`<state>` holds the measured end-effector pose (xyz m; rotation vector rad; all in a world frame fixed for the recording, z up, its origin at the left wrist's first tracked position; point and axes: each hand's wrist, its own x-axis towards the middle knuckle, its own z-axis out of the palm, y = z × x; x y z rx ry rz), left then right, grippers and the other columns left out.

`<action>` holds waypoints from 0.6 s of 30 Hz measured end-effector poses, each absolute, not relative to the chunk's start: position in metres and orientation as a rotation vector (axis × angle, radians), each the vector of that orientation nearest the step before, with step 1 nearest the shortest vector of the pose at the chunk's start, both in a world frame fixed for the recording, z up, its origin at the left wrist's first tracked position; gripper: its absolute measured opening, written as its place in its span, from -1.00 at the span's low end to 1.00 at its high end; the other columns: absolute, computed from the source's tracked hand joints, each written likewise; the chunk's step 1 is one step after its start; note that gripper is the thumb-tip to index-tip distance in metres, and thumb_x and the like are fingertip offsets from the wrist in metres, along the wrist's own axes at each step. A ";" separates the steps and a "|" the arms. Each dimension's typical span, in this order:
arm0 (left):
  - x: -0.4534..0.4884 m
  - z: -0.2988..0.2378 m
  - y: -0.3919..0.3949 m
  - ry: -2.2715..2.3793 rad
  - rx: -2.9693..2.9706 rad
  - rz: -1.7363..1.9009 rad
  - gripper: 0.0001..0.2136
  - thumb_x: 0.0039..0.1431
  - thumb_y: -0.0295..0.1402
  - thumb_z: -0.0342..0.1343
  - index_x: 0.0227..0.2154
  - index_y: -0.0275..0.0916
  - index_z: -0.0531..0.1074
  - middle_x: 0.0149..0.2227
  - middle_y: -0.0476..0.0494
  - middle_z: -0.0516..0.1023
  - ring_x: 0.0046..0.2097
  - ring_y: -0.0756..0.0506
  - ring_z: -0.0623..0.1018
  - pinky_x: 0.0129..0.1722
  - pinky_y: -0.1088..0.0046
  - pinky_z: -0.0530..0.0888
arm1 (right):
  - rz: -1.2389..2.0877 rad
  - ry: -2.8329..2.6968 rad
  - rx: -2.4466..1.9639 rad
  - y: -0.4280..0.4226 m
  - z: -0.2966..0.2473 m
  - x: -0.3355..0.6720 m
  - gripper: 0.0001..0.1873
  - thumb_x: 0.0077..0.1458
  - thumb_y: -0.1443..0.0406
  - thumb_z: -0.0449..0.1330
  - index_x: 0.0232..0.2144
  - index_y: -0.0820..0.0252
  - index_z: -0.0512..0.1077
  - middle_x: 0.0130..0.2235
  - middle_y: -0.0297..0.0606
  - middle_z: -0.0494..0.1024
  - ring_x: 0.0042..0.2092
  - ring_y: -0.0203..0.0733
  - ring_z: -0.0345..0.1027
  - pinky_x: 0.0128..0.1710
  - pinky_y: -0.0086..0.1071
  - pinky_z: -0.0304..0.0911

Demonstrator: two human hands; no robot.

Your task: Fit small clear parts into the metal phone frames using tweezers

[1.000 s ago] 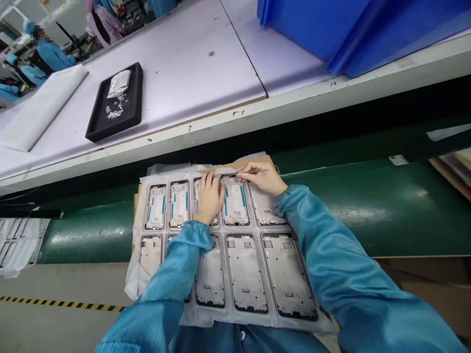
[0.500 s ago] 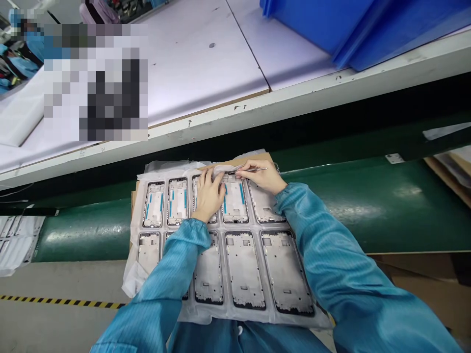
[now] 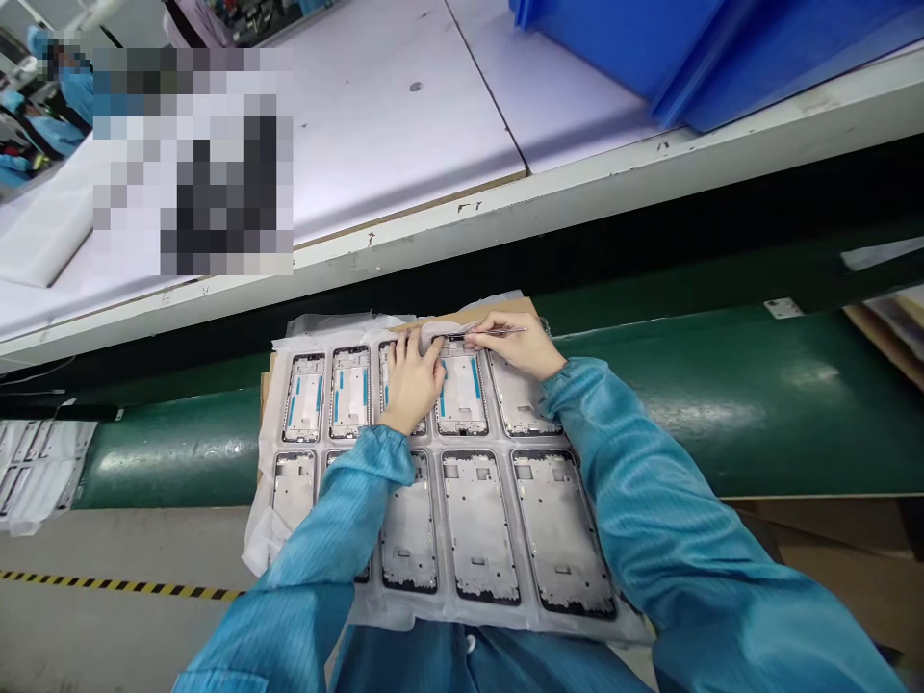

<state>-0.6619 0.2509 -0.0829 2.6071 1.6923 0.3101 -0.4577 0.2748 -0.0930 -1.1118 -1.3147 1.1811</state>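
Note:
Two rows of metal phone frames lie in a translucent white plastic tray (image 3: 429,616) in front of me. My left hand (image 3: 411,390) rests with fingers spread across the middle of the upper row, its index finger at the top edge of one phone frame (image 3: 463,395) with blue strips. Pinched in my right hand (image 3: 526,348) is a pair of thin metal tweezers (image 3: 511,331), held nearly level by that frame's top edge. The tweezers' tip is too small to make out. Below my hands, the lower-row frames (image 3: 480,525) show no blue strips; my left sleeve covers part of that row.
Brown cardboard (image 3: 498,310) shows under the tray, which lies over a green conveyor belt (image 3: 671,404). Beyond runs a raised white shelf (image 3: 390,125) with a blue bin (image 3: 628,43). More trays (image 3: 43,472) lie at the left. Other people (image 3: 50,125) sit far left.
Both hands stay at the same phone frame, with the tweezers still in my right hand. The view has shifted very slightly; nothing else visibly differs.

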 end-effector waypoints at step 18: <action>-0.663 -0.082 0.251 1.688 2.600 0.301 -0.59 0.36 -0.40 -0.09 0.21 -0.12 0.39 0.32 -0.29 0.25 0.37 -0.35 0.19 0.31 -0.04 0.21 | 1.146 -1.355 -1.101 0.277 -0.099 -0.457 -0.64 -0.03 -0.01 0.43 -0.52 0.13 0.53 -0.40 -0.23 0.67 -0.39 -0.10 0.53 -0.28 -0.16 0.48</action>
